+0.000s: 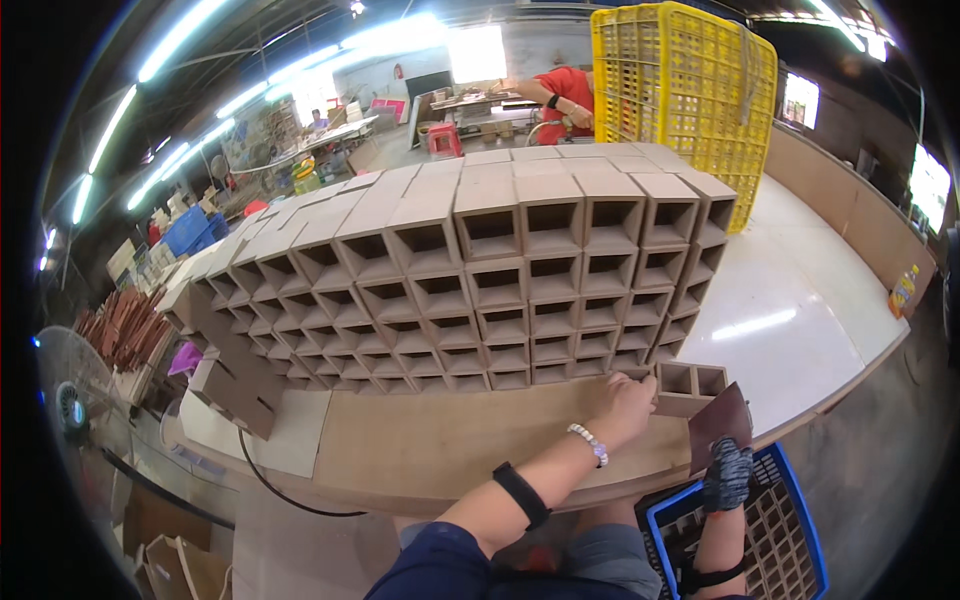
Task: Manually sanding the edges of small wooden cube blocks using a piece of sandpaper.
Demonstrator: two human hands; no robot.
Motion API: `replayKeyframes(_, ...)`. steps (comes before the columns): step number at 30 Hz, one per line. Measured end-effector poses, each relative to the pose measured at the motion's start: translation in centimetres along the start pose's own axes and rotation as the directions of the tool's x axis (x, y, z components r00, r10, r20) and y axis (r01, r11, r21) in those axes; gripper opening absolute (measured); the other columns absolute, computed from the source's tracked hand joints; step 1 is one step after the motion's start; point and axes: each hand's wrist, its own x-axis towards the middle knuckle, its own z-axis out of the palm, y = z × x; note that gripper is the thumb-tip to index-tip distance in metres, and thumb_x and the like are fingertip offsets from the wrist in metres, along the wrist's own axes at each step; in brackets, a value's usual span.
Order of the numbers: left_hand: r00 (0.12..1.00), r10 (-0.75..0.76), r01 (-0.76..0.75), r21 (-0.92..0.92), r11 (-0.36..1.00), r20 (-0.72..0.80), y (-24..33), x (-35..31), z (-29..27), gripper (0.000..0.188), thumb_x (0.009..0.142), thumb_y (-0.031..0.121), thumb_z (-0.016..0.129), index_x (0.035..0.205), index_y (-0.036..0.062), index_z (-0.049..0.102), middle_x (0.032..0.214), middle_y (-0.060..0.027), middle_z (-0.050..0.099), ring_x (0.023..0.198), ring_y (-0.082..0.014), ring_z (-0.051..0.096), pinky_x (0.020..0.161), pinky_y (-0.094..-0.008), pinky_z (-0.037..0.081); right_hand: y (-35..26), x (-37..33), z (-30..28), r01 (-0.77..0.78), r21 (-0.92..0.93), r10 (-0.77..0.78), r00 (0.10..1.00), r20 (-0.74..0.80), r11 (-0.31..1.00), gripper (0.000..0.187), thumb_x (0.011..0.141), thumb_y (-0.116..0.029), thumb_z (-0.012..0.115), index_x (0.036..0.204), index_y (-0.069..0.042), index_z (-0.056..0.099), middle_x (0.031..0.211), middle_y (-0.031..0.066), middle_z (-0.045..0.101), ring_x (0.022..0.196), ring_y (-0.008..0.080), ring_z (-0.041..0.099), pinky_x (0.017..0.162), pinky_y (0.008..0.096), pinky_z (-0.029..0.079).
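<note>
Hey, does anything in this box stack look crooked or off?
Mildly: at its left end, a few pieces with dark slits show solid sides and jut forward, unlike the boxes, whose open ends face the person. The top row looks slightly uneven. No spill shows.

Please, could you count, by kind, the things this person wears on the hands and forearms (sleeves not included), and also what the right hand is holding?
Grey-black glove: 1
Bead bracelet: 1
Black forearm bands: 2
Brown sheet: 1
Total: 5
</note>
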Motion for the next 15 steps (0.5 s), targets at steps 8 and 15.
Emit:
replayKeyframes(8, 0.987, 0.069, -0.086, -0.114, 0.990, -0.144, 0.8, 0.4, 1.4, 0.024, 0.070, 0.009, 0.068, 0.087, 0.0061, 0.051, 0.088, -0.0133, 0.059, 0.096, -0.0303, 0.054, 0.098, -0.0433, 0.033, 8.9, 3.1, 1.3, -0.070, -0.197, 0.060, 0.997, -0.056, 0.978, 0.049, 0.081, -0.005, 0.049, 0.129, 0.001, 0.044, 0.124, 0.0180, 0.053, 0.113, 0.0299, 0.053, 0.097, 0.0334, 0.040)
replayKeyframes(15, 0.829, 0.149, -0.206, -0.048, 0.977, -0.540, -2.8, -10.0, -15.8, 0.028, 0.073, 0.007, 0.066, 0.099, 0.0025, 0.056, 0.090, -0.0137, 0.059, 0.091, -0.0300, 0.056, 0.088, -0.0399, 0.043, 1.9, -0.6, 1.5, -0.107, 0.246, 0.106, 0.994, 0.017, 0.963, 0.049, 0.083, -0.009, 0.050, 0.131, -0.001, 0.042, 0.126, 0.0181, 0.051, 0.115, 0.0302, 0.051, 0.098, 0.0338, 0.039)
